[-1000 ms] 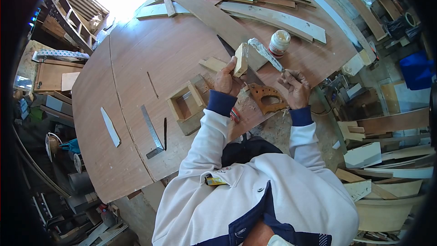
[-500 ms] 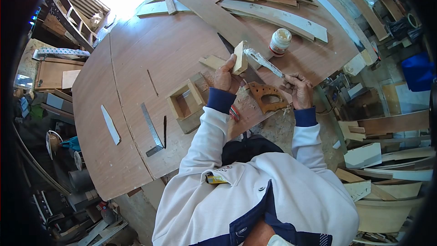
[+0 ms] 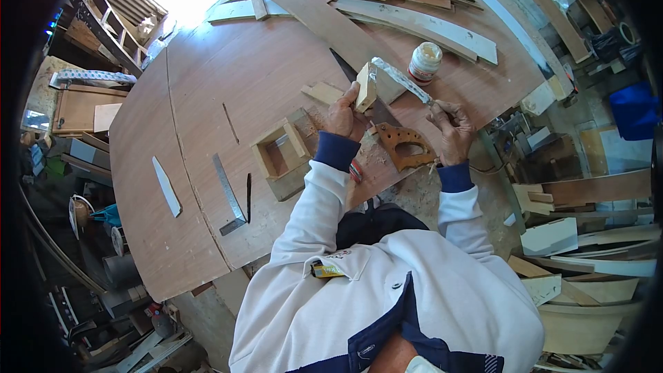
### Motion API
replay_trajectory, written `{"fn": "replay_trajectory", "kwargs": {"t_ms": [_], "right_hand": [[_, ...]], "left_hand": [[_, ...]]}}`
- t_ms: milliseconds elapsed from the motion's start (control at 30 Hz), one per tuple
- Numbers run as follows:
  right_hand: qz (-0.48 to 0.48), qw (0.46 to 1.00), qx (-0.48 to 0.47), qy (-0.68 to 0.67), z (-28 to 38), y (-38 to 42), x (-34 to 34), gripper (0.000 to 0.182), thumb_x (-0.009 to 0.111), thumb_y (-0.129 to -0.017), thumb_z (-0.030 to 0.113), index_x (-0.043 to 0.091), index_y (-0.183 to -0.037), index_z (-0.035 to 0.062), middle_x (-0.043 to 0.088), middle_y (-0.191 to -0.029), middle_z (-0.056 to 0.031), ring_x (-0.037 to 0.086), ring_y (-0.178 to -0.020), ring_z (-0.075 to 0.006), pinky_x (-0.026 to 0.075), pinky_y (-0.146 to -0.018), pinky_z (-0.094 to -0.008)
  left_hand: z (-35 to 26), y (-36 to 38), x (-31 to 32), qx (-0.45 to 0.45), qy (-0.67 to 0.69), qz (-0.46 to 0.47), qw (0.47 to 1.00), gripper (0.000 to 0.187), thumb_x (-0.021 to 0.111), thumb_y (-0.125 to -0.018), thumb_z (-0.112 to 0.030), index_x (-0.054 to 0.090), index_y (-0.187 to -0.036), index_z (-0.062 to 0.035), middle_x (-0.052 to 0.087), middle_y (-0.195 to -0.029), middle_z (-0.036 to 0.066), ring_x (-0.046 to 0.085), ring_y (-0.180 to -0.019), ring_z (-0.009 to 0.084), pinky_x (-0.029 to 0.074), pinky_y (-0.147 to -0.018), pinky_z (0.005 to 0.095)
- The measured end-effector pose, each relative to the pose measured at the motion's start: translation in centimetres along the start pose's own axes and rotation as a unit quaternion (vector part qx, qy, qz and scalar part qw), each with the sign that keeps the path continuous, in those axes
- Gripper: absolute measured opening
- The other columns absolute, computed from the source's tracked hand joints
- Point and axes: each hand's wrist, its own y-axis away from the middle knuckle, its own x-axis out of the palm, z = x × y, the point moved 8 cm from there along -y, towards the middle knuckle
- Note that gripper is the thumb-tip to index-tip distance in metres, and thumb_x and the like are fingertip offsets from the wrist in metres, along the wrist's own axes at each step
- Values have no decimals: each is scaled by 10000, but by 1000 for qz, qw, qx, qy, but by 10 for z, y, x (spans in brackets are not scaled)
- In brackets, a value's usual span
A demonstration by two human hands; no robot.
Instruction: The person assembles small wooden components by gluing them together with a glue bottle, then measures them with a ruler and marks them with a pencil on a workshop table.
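My left hand (image 3: 343, 115) grips a small block of wood (image 3: 366, 88), held up over the table. Fingers of my right hand (image 3: 453, 128) are closed round the end of a slim glue stick (image 3: 404, 81) coated in white paste. Its tip overlaps the top of the block in this view. Behind my right hand stands an open jar of glue (image 3: 425, 62), with pale paste around its mouth. Below the block lies a handsaw with a wooden handle (image 3: 406, 147). Left of my left wrist is a small wooden box frame (image 3: 282, 153).
Long boards and strips (image 3: 414, 24) are stacked at the table's far side. On the left lie a metal square (image 3: 228, 193), a thin dark strip (image 3: 249, 197) and a pale blade-shaped piece (image 3: 166, 185). Timber offcuts (image 3: 597, 231) crowd the floor at right.
My right hand has shifted slightly, and the glue stick's tip has moved onto the block's top edge. My left hand and the block have barely moved.
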Motion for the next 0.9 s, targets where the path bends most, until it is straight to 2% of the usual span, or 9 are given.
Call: {"fn": "replay_trajectory", "kwargs": {"t_ms": [133,200,333,400,500,633,733,800,900], "right_hand": [[-14,997,-69,29,-2,2,11,110,687,-816,-11,653,-919,5,660,-893,-65,635,-735,-125,549,-667,-244],[-29,994,-98,23,-2,5,16,122,692,-808,-21,654,-921,5,656,-933,-75,626,-751,-117,541,-671,-241],[-22,990,-135,28,-9,11,28,129,686,-804,-42,660,-918,10,649,-972,-79,615,-800,-108,529,-690,-233],[-6,972,-193,131,-2,18,35,107,682,-805,-44,663,-894,10,639,-994,-68,612,-858,-122,533,-746,-247],[39,949,-261,170,11,28,38,122,686,-789,-62,672,-891,3,639,-1002,-66,600,-912,-122,500,-784,-242],[55,949,-250,185,20,32,26,129,688,-782,-67,671,-895,-7,642,-994,-73,599,-926,-128,488,-803,-253],[44,946,-245,206,27,32,14,170,682,-782,-68,678,-931,13,649,-966,-75,615,-874,-148,518,-762,-253],[6,982,-142,126,18,27,1,157,679,-795,-58,677,-937,10,655,-972,-74,617,-855,-131,537,-736,-247],[13,992,-115,56,9,14,1,142,677,-804,-51,675,-934,8,658,-977,-78,621,-810,-120,554,-711,-247]], "left_hand": [[5,-1,-4,6,11,-44,999,220,476,-975,-221,578,-1030,-34,620,-857,53,555,-674,146,448,-560,287],[13,-6,-6,-24,34,-10,999,251,518,-959,-258,569,-1028,-22,620,-886,54,566,-721,158,450,-584,298],[13,-4,2,-15,29,11,999,254,518,-959,-253,569,-1037,-16,618,-886,53,561,-724,159,441,-585,299],[8,-2,6,5,49,-20,999,260,463,-978,-237,579,-1008,-6,580,-803,61,502,-627,137,438,-539,264],[2,0,0,23,42,-63,997,260,462,-976,-227,567,-1019,7,580,-830,65,512,-643,138,438,-537,262],[-1,-4,-13,17,61,-33,997,261,463,-975,-213,555,-1032,24,579,-850,72,521,-656,137,439,-538,258],[-5,-8,-12,8,93,18,995,266,462,-976,-208,547,-1033,38,575,-864,78,525,-660,138,443,-541,259],[-9,-6,-16,25,80,-7,996,274,467,-976,-214,549,-1032,41,577,-854,79,521,-653,142,446,-542,261],[-9,-1,-11,20,53,1,998,277,474,-976,-226,560,-1043,29,593,-853,75,536,-671,143,457,-555,261]]}}
